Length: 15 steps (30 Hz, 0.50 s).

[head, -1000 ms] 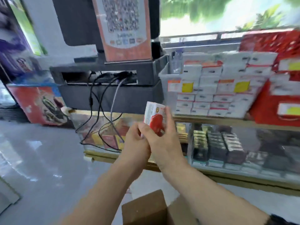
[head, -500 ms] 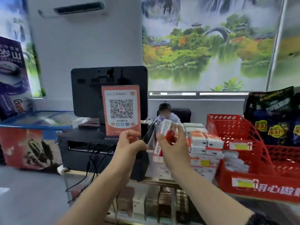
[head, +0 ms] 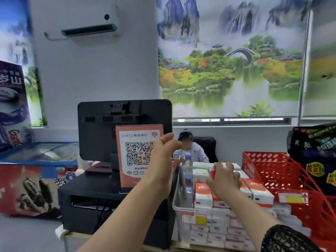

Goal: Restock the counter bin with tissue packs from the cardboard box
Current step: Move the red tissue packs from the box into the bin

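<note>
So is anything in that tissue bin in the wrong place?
Yes, one thing. A water bottle stands upright at the left end of the clear bin, right beside the tissue packs. It looks odd because everything else in the bin is tissues. I see nothing spilled.

We find the right hand (head: pixel 224 179) covering most of the tissue pack (head: pixel 212 174) it grips. Only a red corner shows, and we cannot tell whether it touches the stacked packs (head: pixel 202 195) beneath. The left hand (head: pixel 163 157) masks the right edge of the QR sign (head: pixel 138 151) and part of the seated person (head: pixel 197 153). Whether its curled fingers pinch anything cannot be determined. Print on the price labels (head: pixel 193 218) at the front of the bin (head: pixel 179 200) is too small to read. The red basket (head: pixel 272 168) and dark bag (head: pixel 312 142) run off the right edge.
</note>
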Motion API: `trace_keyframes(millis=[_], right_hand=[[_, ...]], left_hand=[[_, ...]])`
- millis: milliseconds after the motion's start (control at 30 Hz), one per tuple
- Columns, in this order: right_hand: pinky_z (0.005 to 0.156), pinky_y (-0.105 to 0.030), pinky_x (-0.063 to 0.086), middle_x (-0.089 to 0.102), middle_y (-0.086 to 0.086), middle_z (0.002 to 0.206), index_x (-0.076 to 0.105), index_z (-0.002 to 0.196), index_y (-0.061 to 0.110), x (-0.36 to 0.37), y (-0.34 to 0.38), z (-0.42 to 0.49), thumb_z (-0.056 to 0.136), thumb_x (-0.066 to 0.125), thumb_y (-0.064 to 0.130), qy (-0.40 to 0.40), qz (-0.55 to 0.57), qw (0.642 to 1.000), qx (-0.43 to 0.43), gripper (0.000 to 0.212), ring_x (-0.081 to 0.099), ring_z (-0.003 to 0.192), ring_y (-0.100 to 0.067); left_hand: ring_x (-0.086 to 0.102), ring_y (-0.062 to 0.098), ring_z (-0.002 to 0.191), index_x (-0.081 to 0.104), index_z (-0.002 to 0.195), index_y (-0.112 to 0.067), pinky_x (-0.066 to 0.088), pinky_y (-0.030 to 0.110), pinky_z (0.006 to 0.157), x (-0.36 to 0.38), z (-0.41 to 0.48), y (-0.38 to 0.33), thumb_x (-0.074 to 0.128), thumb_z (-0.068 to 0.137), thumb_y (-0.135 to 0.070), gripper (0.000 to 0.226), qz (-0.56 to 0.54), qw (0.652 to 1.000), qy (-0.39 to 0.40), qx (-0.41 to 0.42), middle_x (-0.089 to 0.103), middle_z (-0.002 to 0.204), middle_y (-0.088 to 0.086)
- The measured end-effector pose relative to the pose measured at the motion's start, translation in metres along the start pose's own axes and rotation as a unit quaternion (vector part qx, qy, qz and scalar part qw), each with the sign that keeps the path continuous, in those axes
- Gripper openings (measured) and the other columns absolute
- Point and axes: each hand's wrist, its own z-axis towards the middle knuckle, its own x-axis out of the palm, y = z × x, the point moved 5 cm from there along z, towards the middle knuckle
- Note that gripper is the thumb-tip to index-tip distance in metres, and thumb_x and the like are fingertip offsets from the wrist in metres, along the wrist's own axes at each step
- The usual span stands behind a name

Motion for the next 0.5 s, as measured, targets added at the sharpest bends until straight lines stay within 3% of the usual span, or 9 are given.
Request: trace_keyframes(millis=[233, 367, 500], right_hand=[[0.092, -0.037, 0.039, 0.038, -0.013, 0.128, 0.046, 0.125, 0.015, 0.028, 0.003, 0.017, 0.088, 0.055, 0.027, -0.017, -0.097, 0.995, 0.010, 0.040, 0.040, 0.115, -0.033], [0.093, -0.035, 0.038, 0.039, -0.014, 0.129, 0.044, 0.128, 0.013, 0.034, 0.000, 0.022, 0.089, 0.053, 0.028, -0.014, -0.112, 0.993, 0.023, 0.042, 0.039, 0.116, -0.033], [0.095, -0.034, 0.038, 0.041, -0.014, 0.128, 0.047, 0.125, 0.014, 0.038, -0.005, 0.023, 0.090, 0.053, 0.028, -0.017, -0.125, 0.991, 0.036, 0.038, 0.039, 0.117, -0.031]], left_hand=[[0.051, 0.006, 0.109, 0.056, 0.112, -0.027, 0.041, 0.034, 0.094, -0.016, 0.022, 0.021, 0.064, 0.058, -0.026, 0.054, 0.012, 0.999, -0.002, -0.033, 0.055, 0.121, -0.003], [0.050, 0.006, 0.108, 0.056, 0.112, -0.026, 0.042, 0.034, 0.093, -0.025, 0.028, 0.026, 0.063, 0.079, -0.015, 0.036, 0.007, 0.999, -0.004, -0.039, 0.054, 0.119, -0.004], [0.052, 0.007, 0.108, 0.056, 0.112, -0.026, 0.043, 0.032, 0.090, -0.028, 0.030, 0.029, 0.059, 0.085, -0.012, 0.030, 0.012, 0.999, -0.002, -0.045, 0.055, 0.120, -0.003]])
